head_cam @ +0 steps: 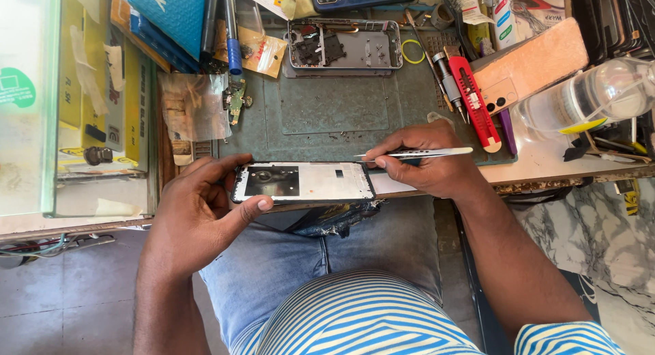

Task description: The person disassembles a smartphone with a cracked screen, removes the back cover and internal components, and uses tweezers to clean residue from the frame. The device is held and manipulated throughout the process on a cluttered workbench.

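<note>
Left hand [198, 211], thumb and fingers clamped along the long edges of a stripped white-and-black rectangular phone frame [302, 183], holds it level at the near edge of the grey-green rubber work mat [327, 112], above the lap. Right hand [426, 165] pinches slim silver metal tweezers [416, 153], tips at the frame's upper right corner. Likely risks: a slipping tip could scratch the frame; loosened parts could drop off the bench edge. The frame shows a dark glossy panel left, pale backing right.
</note>
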